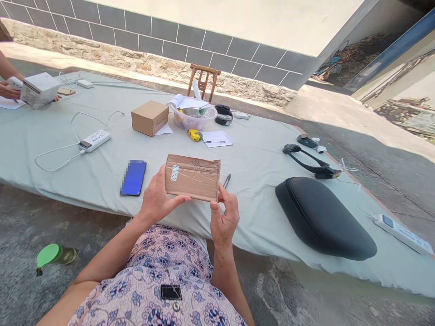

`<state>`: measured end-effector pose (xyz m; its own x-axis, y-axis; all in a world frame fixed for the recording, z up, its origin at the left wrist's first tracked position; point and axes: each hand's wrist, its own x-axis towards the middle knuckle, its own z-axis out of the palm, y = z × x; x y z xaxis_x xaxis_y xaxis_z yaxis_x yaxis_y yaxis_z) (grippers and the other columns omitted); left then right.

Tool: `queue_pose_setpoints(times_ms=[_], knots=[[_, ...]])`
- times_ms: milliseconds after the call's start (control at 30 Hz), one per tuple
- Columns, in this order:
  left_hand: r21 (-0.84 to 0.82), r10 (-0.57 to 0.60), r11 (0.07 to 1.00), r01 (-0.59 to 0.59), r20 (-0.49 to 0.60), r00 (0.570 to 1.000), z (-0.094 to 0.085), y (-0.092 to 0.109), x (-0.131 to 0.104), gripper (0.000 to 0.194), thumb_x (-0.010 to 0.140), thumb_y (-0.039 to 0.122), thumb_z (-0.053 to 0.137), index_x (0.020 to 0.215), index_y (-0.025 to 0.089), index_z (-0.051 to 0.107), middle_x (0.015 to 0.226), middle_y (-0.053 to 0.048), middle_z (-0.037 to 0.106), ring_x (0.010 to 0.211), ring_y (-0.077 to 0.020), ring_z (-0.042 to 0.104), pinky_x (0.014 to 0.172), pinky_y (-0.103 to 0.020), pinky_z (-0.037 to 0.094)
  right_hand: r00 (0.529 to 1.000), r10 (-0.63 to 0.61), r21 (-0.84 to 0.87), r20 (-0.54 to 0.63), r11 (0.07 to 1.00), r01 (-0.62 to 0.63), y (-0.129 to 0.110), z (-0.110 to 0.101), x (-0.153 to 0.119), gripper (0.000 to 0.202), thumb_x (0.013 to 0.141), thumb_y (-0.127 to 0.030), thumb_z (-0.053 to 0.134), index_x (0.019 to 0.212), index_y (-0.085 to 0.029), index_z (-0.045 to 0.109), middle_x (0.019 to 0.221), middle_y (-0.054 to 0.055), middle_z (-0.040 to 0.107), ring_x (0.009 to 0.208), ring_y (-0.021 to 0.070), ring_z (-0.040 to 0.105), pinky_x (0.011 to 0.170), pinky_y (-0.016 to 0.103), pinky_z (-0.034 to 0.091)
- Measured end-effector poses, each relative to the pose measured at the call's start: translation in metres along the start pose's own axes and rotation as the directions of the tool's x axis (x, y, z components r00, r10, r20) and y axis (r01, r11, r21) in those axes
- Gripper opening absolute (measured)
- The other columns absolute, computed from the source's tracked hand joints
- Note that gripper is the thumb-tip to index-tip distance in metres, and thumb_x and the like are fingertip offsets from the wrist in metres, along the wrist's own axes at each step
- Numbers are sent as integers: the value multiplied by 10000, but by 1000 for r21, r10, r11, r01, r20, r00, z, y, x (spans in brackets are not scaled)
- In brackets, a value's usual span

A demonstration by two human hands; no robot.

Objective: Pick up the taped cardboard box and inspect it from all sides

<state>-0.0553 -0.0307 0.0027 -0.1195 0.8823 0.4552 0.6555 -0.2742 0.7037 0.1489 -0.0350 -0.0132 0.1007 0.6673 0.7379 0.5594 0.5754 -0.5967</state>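
Note:
In the head view, a flat brown cardboard box (pixel 193 179) is held up over the near edge of the table. It has a small pale patterned label and dark scribbled lines on its face. My left hand (pixel 157 197) grips its left side, with the thumb along the bottom edge. At the lower right corner, my right hand (pixel 224 213) holds it between thumb and fingers. A dark pen (pixel 227 181) lies just beyond my right fingers. Left of my left hand rests a phone (pixel 134 178) with a blue screen.
A carton (pixel 149 118), a filled plastic basket (pixel 193 118) and a yellow tape measure (pixel 195 135) stand farther back. A black cushion-like case (pixel 326 217) and black headset (pixel 311 163) lie right. A power strip (pixel 94 141) trails cables. Another person's hands hold a white box (pixel 40 90).

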Motion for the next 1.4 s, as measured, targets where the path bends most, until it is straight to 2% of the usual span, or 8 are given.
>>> queue_pose_setpoints(times_ms=[267, 533, 633, 733, 900, 1033, 1200, 1400], knots=[[-2, 28, 1000, -28, -6, 1000, -2, -5, 3, 1086, 685, 778, 683, 1503, 178, 297, 1382, -192, 579, 1273, -363, 575, 1007, -461, 502, 999, -36, 136, -14, 990, 38, 38, 14, -3, 489, 959, -579, 483, 1282, -259, 665, 915, 45, 615, 856, 199, 582, 799, 379, 513], [22, 23, 1000, -23, -19, 1000, -1, -7, 5, 952, 746, 745, 652, 1453, 185, 349, 1327, -164, 629, 1139, -316, 657, 865, -396, 554, 978, 202, 253, 46, 945, -207, 79, 30, -14, 456, 919, -567, 552, 1187, -230, 702, 1115, 91, 674, 1071, 233, 626, 959, 413, 510], [-7, -3, 1000, 3, 27, 1000, 3, -9, 4, 625, 857, 604, 608, 1316, 199, 487, 1192, -108, 695, 992, -254, 698, 817, -371, 554, 947, 310, 352, 84, 880, -319, 91, 36, -20, 482, 912, -560, 569, 1247, -228, 666, 1292, 105, 642, 1247, 242, 572, 1086, 420, 442], [-74, -50, 996, 58, 100, 994, 9, -16, 5, 284, 934, 444, 516, 1090, 216, 586, 1032, -56, 720, 876, -194, 701, 769, -338, 554, 897, 412, 442, 160, 783, -438, 98, 41, -26, 470, 914, -547, 575, 1251, -229, 652, 1306, 93, 658, 1247, 231, 583, 1113, 441, 427], [-210, -126, 967, 143, 92, 988, 18, -26, 7, 263, 871, 463, 573, 964, 218, 563, 997, -49, 687, 933, -194, 671, 774, -334, 573, 874, 450, 505, 185, 719, -477, 94, 44, -31, 437, 907, -524, 603, 1241, -243, 633, 1253, 74, 689, 1216, 215, 602, 1108, 446, 441], [-211, -165, 958, 193, 143, 976, 24, -34, 7, 241, 856, 430, 580, 968, 220, 538, 1052, -56, 665, 997, -204, 648, 795, -343, 567, 874, 461, 499, 154, 727, -472, 90, 48, -31, 411, 903, -510, 607, 1206, -231, 608, 1183, 73, 695, 1134, 197, 627, 1048, 416, 482], [-38, -233, 968, 248, 223, 946, 38, -57, 7, 73, 862, 300, 541, 855, 227, 532, 939, -33, 675, 894, -197, 652, 738, -318, 517, 865, 478, 436, 154, 753, -493, 96, 52, -30, 372, 857, -494, 630, 1094, -210, 603, 1090, 73, 708, 1022, 202, 663, 951, 393, 521], [54, -298, 954, 294, 244, 923, 45, -74, 8, 27, 872, 249, 546, 878, 228, 562, 894, -29, 725, 794, -211, 672, 733, -339, 492, 850, 476, 6, 225, 872, -489, 102, 49, -36, 224, 852, -414, 558, 916, -209, 619, 914, 62, 721, 863, 225, 648, 846, 392, 507]])
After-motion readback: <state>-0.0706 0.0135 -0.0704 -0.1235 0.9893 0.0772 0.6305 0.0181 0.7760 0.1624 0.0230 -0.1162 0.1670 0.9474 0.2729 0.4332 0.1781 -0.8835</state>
